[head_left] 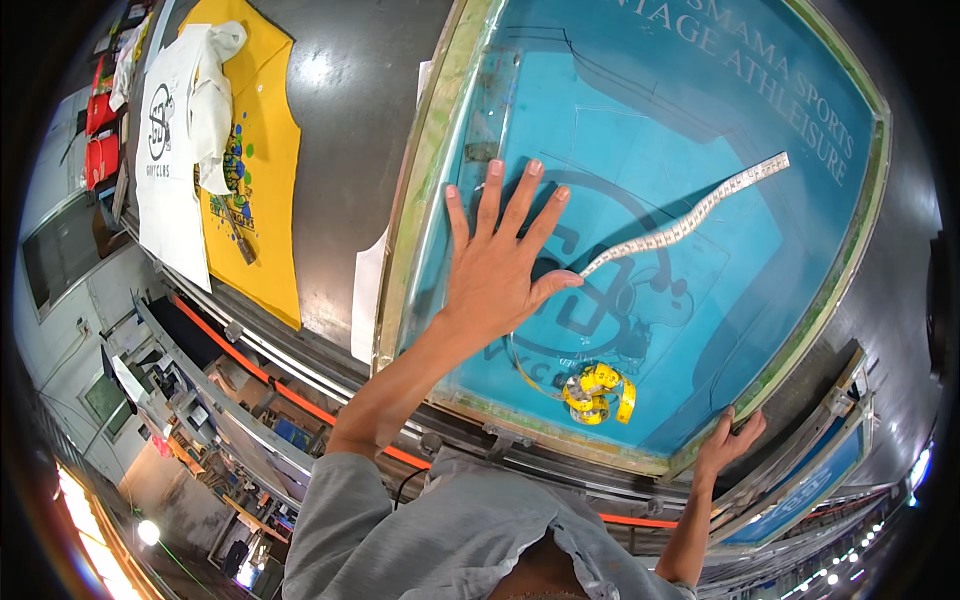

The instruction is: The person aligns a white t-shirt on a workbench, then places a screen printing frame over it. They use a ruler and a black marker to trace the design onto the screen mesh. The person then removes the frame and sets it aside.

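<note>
I am looking down at a large flat frame [425, 200] with a worn, pale green-yellow rim, its stretched translucent blue mesh [730, 290] showing a dark ringed emblem. It is lying on a smooth dark grey bench [345, 150]. My left hand [500, 265] is spreading wide over the mesh, palm down, fingers fanning away from me and gripping nothing. Beneath it a thin, ribbon-like white and yellow measuring tape [650, 241] is passing out of sight; its white stretch is emerging by my thumb and running in a gentle wave toward the upper right, while its yellow part is lying in a loose coil nearer my body. My right hand [727, 443] is resting partly curled at the frame's near right corner; I cannot tell whether its fingers are closing under the rim. To the left, a white printed cloth piece [175, 210] is partly covering a yellow printed cloth piece [280, 200]

Judging by looks, the tape is weighing very little, bending freely and probably sliding easily on the mesh, so pressing it flat or pinching its far end is seeming surest. The frame is looking stiff but awkwardly broad, best taken by opposite sides of the rim; the taut mesh is appearing easier to damage, so I am judging it a poor place for hard fingertips
</note>
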`<state>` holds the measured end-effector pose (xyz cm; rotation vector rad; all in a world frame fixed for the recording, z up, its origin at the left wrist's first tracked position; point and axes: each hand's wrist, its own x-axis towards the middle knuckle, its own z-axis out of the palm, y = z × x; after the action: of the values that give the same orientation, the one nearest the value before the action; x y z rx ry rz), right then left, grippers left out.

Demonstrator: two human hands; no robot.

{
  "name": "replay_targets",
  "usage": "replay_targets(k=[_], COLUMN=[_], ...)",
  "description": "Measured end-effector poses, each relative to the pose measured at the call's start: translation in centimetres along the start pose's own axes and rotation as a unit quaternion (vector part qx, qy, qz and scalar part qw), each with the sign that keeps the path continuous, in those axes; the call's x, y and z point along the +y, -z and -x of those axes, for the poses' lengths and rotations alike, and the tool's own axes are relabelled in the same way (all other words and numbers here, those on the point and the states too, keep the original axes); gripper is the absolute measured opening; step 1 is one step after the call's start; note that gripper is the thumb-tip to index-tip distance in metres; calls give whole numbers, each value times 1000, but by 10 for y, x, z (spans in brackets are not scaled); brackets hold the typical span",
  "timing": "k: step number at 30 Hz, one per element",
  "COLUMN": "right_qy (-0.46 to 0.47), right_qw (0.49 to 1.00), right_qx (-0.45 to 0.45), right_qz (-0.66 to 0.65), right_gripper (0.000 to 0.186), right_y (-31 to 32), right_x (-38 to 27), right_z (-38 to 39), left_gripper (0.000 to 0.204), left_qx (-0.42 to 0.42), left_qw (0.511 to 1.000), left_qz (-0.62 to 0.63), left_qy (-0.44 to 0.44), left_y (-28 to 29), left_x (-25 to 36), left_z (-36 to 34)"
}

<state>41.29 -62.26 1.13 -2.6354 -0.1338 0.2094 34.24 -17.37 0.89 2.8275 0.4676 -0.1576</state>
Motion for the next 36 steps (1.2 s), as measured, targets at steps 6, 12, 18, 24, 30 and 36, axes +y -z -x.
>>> replay_targets(k=[6, 12, 18, 24, 30, 36], right_qy=[-25, -16, 18, 9, -7, -8], right_qw=[1000, 999, 997, 997, 998, 999], right_qx=[9, 16, 45, 39, 13, 3], right_qz=[12, 31, 66, 72, 68, 45], right_gripper=[43, 45, 52, 55, 58, 58], right_y=[5, 2, -2, 0, 4, 5], right_x=[-2, 9, 4, -2, 0, 4], right_z=[5, 2, 1, -2, 1, 1], left_gripper=[92, 84, 64, 70, 102, 105], left_qx=[-14, 33, 45, -95, -132, -135], left_qw=[1000, 999, 999, 959, 974, 975], left_qz=[-3, 6, -20, 183, 88, 87], left_qy=[11, 8, 7, -193, -159, -153], left_y=[-11, -17, 9, 12, -23, -22], left_x=[7, 9, 17, 124, 156, 158], left_z=[-6, -4, -12, -20, -29, -30])
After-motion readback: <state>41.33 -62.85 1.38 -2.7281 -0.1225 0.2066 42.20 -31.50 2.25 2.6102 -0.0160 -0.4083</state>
